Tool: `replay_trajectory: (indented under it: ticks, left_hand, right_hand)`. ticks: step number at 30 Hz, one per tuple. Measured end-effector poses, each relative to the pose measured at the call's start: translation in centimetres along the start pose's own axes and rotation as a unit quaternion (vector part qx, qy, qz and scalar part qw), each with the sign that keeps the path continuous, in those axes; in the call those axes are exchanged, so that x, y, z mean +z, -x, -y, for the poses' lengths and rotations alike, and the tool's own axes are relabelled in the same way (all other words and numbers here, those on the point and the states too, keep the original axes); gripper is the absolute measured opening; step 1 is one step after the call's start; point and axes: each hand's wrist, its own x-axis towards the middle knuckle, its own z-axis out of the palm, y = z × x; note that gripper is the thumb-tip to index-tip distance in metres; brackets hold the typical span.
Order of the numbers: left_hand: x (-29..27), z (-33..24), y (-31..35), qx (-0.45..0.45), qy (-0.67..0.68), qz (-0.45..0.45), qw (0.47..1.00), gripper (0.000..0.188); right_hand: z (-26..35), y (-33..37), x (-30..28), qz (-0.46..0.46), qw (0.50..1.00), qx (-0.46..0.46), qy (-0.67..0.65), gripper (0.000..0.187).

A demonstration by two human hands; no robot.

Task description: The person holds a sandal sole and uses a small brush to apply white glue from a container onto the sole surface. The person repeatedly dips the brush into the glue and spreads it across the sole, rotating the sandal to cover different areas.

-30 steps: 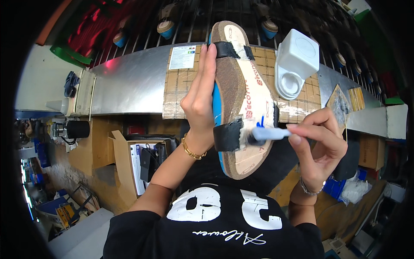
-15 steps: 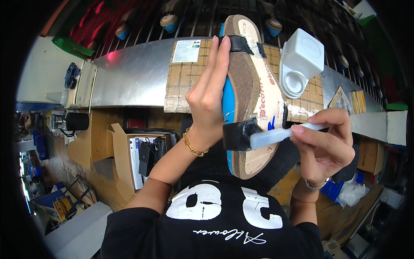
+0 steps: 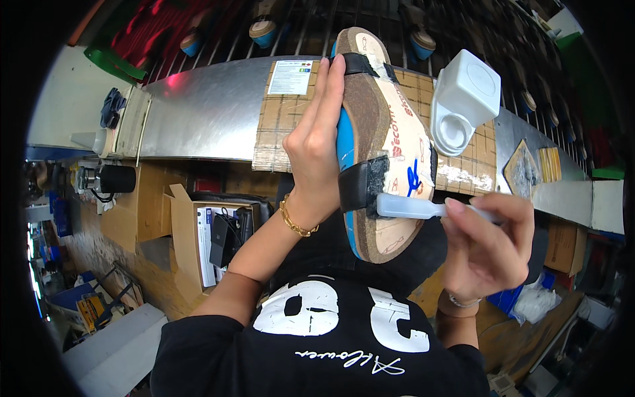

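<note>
My left hand (image 3: 314, 142) grips an upturned sandal (image 3: 370, 126) by its left side, fingers stretched along the edge. Its underside shows a brown cork rim, a pale printed board and black strap ends folded over. Blue last (image 3: 346, 142) shows along the left side. In my right hand (image 3: 493, 245), thumb and fingers pinch a translucent white plastic brush-like tool (image 3: 407, 207). Its flat head lies at the inner end of the lower black strap (image 3: 364, 187), over the board; the head's underside is hidden. A blue pen mark (image 3: 413, 177) sits just above it.
A white plastic dispenser bottle (image 3: 466, 92) with a round open cup stands on the taped cardboard (image 3: 284, 139) covering part of the metal bench (image 3: 198, 119). Behind, a rack (image 3: 311, 36) carries several lasted shoes. A scraper-like plate (image 3: 522, 169) lies right; an open carton (image 3: 188, 231) stands below left.
The tool's head has moved slightly left and down the sandal to the strap's inner edge, and my right hand has lowered. The sandal has shifted slightly left and tilted.
</note>
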Motion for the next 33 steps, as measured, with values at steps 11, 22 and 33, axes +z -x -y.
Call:
replay_trajectory:
  ticks: [11, 22, 33]
  left_hand:
    - [-0.1, 1.3, 0.3, -0.089, 0.071, 0.066, 0.991, 0.069]
    - [-0.7, 1.6, 1.0, -0.237, 0.278, 0.165, 0.916, 0.063]
    - [-0.2, 1.6, 1.4, -0.247, 0.335, 0.197, 0.887, 0.065]
  right_hand:
    - [-0.1, 0.2, 0.6, 0.028, 0.997, -0.045, -0.054, 0.050]
    - [-0.9, 0.2, -0.1, 0.123, 0.977, -0.028, -0.172, 0.042]
    - [-2.5, 0.1, 0.8, 0.052, 0.977, 0.066, -0.194, 0.037]
